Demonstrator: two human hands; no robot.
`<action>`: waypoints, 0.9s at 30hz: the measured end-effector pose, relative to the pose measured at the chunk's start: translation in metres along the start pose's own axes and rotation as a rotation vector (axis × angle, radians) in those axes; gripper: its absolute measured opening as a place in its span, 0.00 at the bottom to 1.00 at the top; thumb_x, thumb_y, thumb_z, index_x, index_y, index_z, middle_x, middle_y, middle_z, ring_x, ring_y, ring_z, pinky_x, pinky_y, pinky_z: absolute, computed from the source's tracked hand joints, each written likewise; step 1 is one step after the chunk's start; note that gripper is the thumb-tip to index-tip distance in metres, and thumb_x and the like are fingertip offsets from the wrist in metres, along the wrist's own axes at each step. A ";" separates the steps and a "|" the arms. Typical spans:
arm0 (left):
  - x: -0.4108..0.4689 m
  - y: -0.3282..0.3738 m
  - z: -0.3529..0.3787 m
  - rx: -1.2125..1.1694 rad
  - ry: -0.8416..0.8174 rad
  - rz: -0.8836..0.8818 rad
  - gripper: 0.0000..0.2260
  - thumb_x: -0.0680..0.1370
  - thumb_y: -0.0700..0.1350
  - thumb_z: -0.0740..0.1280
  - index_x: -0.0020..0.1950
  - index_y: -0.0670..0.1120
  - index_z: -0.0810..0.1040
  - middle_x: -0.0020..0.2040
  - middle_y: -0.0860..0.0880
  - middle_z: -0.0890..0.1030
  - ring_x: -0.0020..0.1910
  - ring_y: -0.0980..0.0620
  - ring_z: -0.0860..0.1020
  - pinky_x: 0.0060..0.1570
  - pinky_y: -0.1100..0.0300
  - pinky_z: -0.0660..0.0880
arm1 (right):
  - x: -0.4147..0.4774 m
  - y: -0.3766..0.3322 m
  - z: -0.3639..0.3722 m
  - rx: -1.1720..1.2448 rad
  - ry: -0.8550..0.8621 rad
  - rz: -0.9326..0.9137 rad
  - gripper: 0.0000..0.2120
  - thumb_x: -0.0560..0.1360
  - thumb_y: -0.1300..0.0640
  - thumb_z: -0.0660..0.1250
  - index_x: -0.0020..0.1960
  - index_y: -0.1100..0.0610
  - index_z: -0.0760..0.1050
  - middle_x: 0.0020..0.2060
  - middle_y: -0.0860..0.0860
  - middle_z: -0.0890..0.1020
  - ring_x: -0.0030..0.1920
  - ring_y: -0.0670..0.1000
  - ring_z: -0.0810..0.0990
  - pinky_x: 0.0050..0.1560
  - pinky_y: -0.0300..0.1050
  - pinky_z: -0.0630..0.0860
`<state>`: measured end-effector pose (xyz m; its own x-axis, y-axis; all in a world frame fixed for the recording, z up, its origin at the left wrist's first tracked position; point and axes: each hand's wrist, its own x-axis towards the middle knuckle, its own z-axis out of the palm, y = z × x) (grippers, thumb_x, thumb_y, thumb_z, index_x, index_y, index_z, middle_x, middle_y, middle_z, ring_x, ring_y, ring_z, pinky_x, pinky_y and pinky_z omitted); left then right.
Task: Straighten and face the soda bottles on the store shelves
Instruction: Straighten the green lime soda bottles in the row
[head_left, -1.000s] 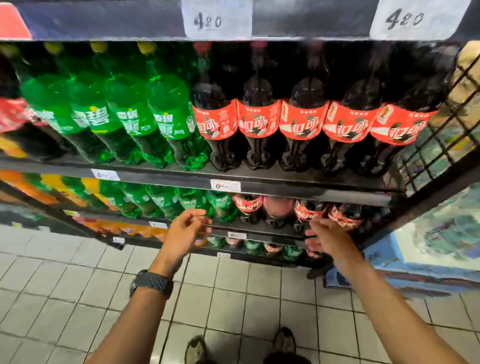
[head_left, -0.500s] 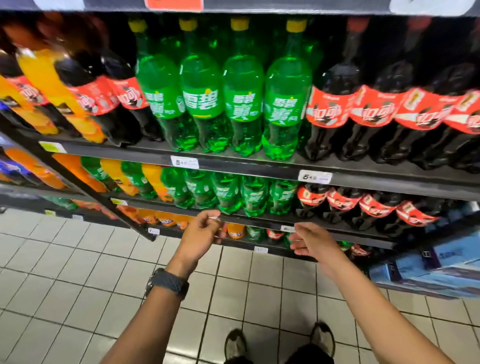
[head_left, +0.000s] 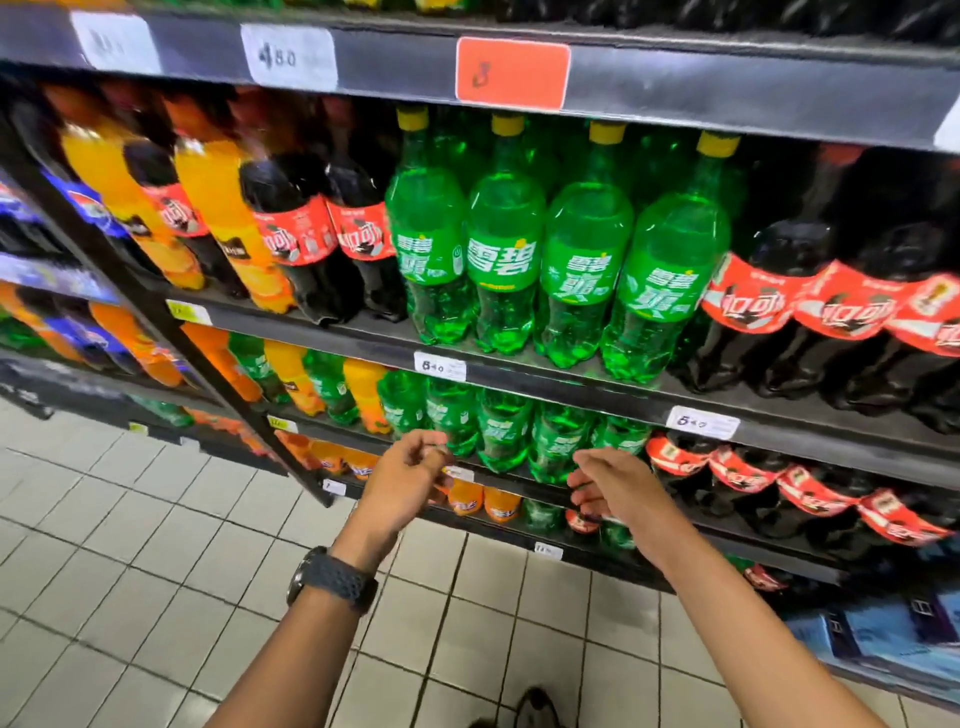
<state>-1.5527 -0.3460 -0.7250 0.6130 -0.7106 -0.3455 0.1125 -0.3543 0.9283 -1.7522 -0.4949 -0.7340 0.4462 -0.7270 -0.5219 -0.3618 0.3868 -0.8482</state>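
Nearest, a shoe (head_left: 535, 709) was noted on the tiled floor (head_left: 130, 545), and a dark watch (head_left: 332, 579) on the left wrist. The left hand (head_left: 410, 483) and right hand (head_left: 618, 488) were held out apart from each other. Fingers of both were loosely curled and nothing was gripped.

Judged: the hands were placed to take the small green bottles (head_left: 504, 436) just beyond them. Their labels were too blurred for the facing to be told.

Small orange bottles (head_left: 465, 496) were seen one shelf lower.

Farther and higher, four large green bottles (head_left: 506, 244) were stood upright at the shelf front, the leftmost label turned partly aside. Cola bottles (head_left: 769, 301) were ranged to the right and large orange bottles (head_left: 218, 208) to the left.

A black upright (head_left: 208, 364) was noted left of the reach. Nothing was seen between hands and bottles.
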 end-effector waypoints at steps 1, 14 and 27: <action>0.004 0.007 -0.003 0.008 0.013 0.031 0.08 0.80 0.39 0.61 0.56 0.47 0.77 0.42 0.46 0.80 0.34 0.53 0.80 0.35 0.58 0.77 | 0.004 -0.010 0.004 -0.011 -0.007 -0.032 0.06 0.79 0.58 0.62 0.50 0.57 0.77 0.38 0.55 0.82 0.31 0.48 0.79 0.32 0.41 0.76; 0.064 0.115 -0.026 0.085 -0.092 0.430 0.09 0.79 0.40 0.65 0.57 0.52 0.75 0.52 0.48 0.80 0.41 0.50 0.76 0.48 0.46 0.77 | -0.016 -0.182 0.052 -0.378 0.422 -0.861 0.09 0.75 0.59 0.64 0.52 0.50 0.78 0.44 0.42 0.80 0.38 0.39 0.76 0.39 0.30 0.72; 0.098 0.143 -0.051 0.208 -0.184 0.607 0.25 0.79 0.44 0.65 0.75 0.50 0.63 0.68 0.55 0.71 0.64 0.60 0.71 0.64 0.57 0.72 | 0.035 -0.278 0.114 -0.724 0.732 -0.657 0.28 0.72 0.40 0.68 0.27 0.59 0.62 0.23 0.52 0.67 0.26 0.53 0.67 0.26 0.47 0.56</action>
<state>-1.4369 -0.4351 -0.6185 0.3744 -0.9064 0.1954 -0.3755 0.0445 0.9257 -1.5422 -0.5632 -0.5272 0.2338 -0.9034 0.3594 -0.7179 -0.4097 -0.5629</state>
